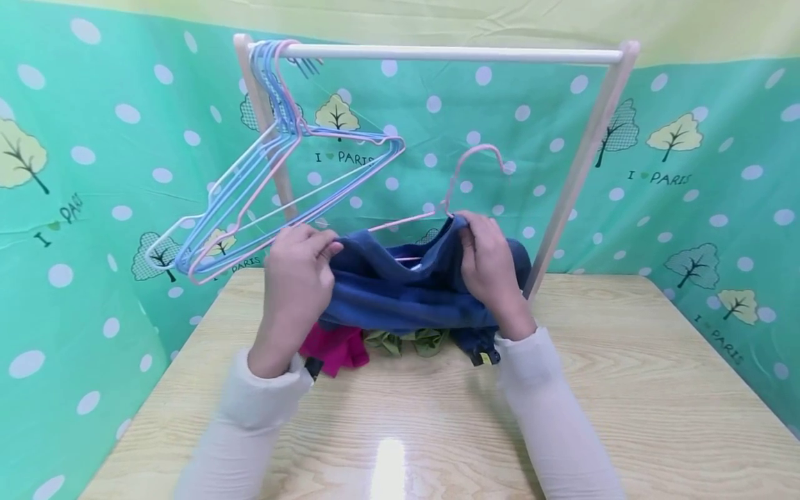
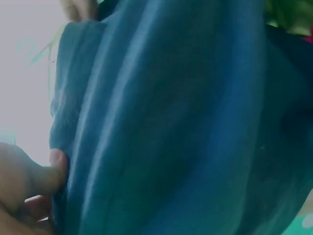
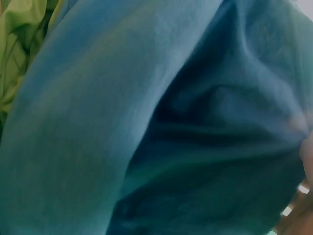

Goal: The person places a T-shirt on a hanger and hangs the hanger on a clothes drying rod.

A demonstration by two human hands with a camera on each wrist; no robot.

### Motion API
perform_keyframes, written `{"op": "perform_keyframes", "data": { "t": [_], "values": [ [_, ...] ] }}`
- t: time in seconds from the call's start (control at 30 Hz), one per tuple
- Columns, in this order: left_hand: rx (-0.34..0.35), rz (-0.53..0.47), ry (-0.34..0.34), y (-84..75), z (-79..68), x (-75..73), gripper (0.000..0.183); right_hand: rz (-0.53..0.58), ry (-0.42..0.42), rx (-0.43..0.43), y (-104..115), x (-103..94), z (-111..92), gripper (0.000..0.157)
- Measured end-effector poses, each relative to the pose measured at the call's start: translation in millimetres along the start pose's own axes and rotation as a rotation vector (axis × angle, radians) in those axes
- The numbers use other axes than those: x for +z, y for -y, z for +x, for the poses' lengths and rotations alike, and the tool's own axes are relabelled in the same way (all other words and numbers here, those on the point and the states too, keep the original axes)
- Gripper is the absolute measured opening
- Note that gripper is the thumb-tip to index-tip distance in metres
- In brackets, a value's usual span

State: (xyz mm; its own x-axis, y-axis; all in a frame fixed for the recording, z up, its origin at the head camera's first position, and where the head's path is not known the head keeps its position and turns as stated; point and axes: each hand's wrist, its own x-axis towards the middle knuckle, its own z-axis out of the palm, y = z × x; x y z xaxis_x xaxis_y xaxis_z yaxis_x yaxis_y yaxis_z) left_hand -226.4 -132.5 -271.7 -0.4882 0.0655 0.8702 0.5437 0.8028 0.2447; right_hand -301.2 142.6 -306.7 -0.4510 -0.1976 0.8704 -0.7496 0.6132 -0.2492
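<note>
A dark blue garment (image 1: 400, 305) with a round neckline hangs between my two hands over the table. My left hand (image 1: 296, 274) pinches its edge at the left, thumb against the cloth in the left wrist view. With my right hand (image 1: 490, 260) I grip the neckline's right side, close to the neck of a pink hanger (image 1: 455, 182). This hanger's hook stands up above the cloth, off the rail. One hanger arm runs left behind the neckline, and a short stretch of pink shows inside the opening; the rest is hidden by cloth.
A rack with a white rail (image 1: 437, 53) and wooden posts stands behind. Several blue, white and pink hangers (image 1: 287, 139) hang at its left end. On the wooden table (image 1: 406, 417), magenta cloth (image 1: 340, 348) and olive-green cloth (image 1: 430, 342) lie below the garment. Patterned curtain surrounds the table.
</note>
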Motion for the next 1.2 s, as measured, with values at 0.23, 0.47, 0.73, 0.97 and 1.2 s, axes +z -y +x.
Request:
{"op": "perform_keyframes", "data": {
  "t": [0.23,0.47,0.73,0.97,1.2],
  "values": [
    [-0.142,-0.085,0.032,10.8,4.2,-15.9,0.015,-0.048,-0.126,0.006,-12.0,-13.3,1.7,0.029],
    [-0.179,-0.081,0.004,18.7,6.8,-25.8,0.019,-0.097,-0.261,-0.016,-20.7,-22.2,3.9,0.02],
    [-0.171,-0.079,-0.003,28.7,10.4,-36.9,0.014,-0.073,-0.23,-0.012,-29.9,-26.9,2.0,0.019],
    [-0.161,-0.083,-0.006,32.3,11.7,-39.7,0.013,-0.034,-0.145,0.095,-36.1,-32.5,-0.6,0.024],
    [-0.194,-0.097,0.021,24.8,9.7,-32.8,0.018,-0.132,-0.143,-0.025,-27.2,-29.9,1.9,0.024]
  ]
}}
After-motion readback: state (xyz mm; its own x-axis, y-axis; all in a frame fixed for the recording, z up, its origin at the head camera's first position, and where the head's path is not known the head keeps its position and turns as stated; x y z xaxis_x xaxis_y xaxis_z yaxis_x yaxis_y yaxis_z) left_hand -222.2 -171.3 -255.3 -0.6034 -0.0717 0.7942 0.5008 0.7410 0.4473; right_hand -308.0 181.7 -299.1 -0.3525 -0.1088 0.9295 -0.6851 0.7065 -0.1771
